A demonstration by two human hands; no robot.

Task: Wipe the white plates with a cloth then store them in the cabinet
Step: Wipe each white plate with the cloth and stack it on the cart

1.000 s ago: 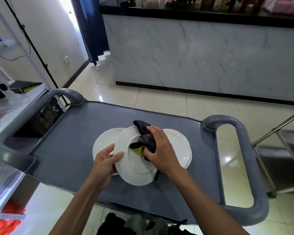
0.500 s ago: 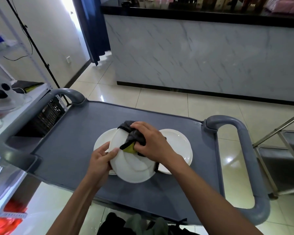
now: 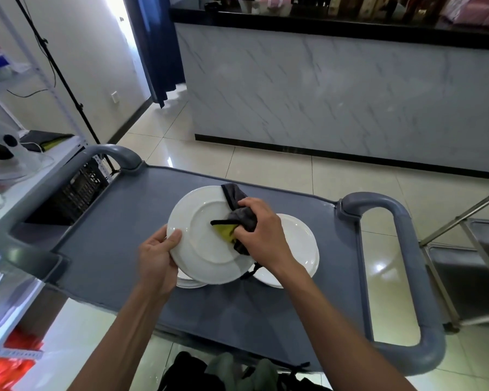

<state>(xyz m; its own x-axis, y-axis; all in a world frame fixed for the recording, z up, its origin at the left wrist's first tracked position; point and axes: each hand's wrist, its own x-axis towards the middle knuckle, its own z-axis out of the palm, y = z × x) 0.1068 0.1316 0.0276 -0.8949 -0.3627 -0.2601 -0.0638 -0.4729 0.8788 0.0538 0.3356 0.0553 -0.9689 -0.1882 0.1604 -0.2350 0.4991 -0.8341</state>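
Your left hand (image 3: 158, 259) has the round white ceramic plate (image 3: 206, 235) by its near-left rim, thumb pressed flat on top and the other fingers curled underneath out of sight, and that pinch is what lifts it tilted off the grey plastic cart top (image 3: 110, 221) so the face turns up toward you. It looks like the underside you're showing, foot ring and all, which would explain why it is raised rather than lying flat. Your right hand (image 3: 261, 235) bunches the dark grey cloth with black edging and a yellow-green patch (image 3: 237, 218) in curled fingers, knuckles up, pressing the wad against the right half of the plate; one loose tail pokes past the far rim and another hangs below your wrist. Under the raised plate, touching the cart, a second white plate (image 3: 297, 249) lies to the right, and the edge of a third white plate (image 3: 188, 282) peeks out beneath your left hand, both waiting their turn, I'd say. No cabinet is in sight here, so storing is still ahead. Keep that left pinch firm: glazed rims tend to slip under sideways wiping.
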